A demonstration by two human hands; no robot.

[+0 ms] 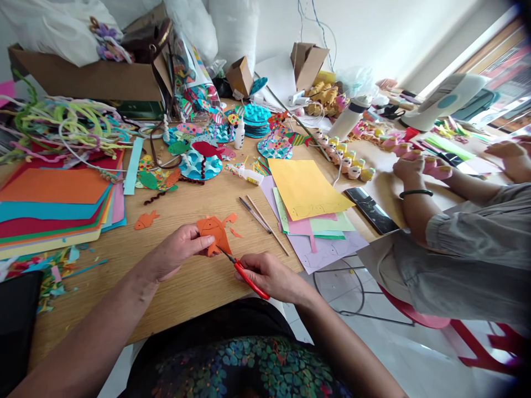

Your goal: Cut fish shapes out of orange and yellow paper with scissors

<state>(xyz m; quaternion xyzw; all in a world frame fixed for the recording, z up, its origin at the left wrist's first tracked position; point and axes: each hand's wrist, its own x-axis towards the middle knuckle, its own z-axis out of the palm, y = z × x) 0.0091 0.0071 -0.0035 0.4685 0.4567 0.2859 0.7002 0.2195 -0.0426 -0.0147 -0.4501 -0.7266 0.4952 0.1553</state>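
Observation:
Between thumb and fingers, my left hand (180, 251) pinches a piece of orange paper (213, 229) with a fish outline drawn on it. My right hand (267, 275) is closed round the red handles of a pair of scissors (248, 277). Their dark blades meet the lower edge of the orange paper; the tips are partly hidden by it. Small orange scraps (235, 232) lie just beyond the paper. A cut-out orange fish (146, 220) rests on the table to the left. A pen (254, 214) and a thin wooden stick (267, 225) lie to the right.
Stacked coloured paper (53, 188) and paper clippings (58, 276) are on the left. Yellow paper (309, 188) tops more sheets, beside a phone (370, 210). Behind stand glue bottles (239, 134) and decorated blue discs (201, 164). A co-worker's hands (410, 168) are at the right.

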